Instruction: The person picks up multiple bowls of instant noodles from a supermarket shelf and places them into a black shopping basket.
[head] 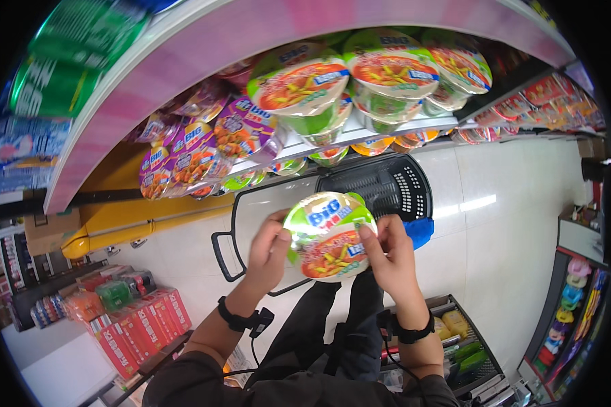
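Between my hands, in front of my body, is an instant noodle tub with a green and white lid that shows noodles. My left hand grips its left rim, thumb at the edge. My right hand grips the right side, its thumb resting on the lid. The lid faces up towards the camera. Beyond it, similar green-lidded tubs stand stacked on a shelf, with purple-lidded tubs to their left. Dark bands with small devices and cables are on both wrists.
Below the shelf on the floor stand a black plastic basket and a wheeled frame with a black handle. Red cartons with drink packs are at the lower left. A rack of packaged goods stands at the lower right; green drink bottles sit at the upper left.
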Motion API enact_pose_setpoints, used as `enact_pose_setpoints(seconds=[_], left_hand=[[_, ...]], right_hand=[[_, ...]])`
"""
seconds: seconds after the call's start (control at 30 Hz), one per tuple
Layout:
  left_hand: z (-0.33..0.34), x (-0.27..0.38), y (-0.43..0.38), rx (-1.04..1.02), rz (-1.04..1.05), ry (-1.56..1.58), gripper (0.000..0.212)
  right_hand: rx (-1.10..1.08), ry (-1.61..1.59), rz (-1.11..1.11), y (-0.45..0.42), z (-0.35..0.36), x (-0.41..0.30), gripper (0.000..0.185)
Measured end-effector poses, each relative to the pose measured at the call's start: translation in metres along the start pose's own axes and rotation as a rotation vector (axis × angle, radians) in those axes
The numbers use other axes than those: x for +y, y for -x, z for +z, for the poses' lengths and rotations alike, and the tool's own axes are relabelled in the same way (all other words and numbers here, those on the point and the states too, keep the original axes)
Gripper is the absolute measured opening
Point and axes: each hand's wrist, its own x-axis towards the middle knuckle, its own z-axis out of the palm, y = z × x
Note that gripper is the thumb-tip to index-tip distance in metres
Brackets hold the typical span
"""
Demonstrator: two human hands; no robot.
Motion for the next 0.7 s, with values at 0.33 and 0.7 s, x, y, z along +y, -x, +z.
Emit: enact_pose_setpoints(seconds=[0.33,0.7], left_hand=[[-0.106,0.02,-0.038,0.591,0.311,0.26,0.046],[-0.111,0.039,-0.058,0.311,0.231,0.666,0.063]], right_hand=[[-0.077,-0.193,-0.398,-0.053,0.152,-0.088,0.022],[-0.075,-0.452,-0.381,-0.061,0.16,-0.108,0.021]])
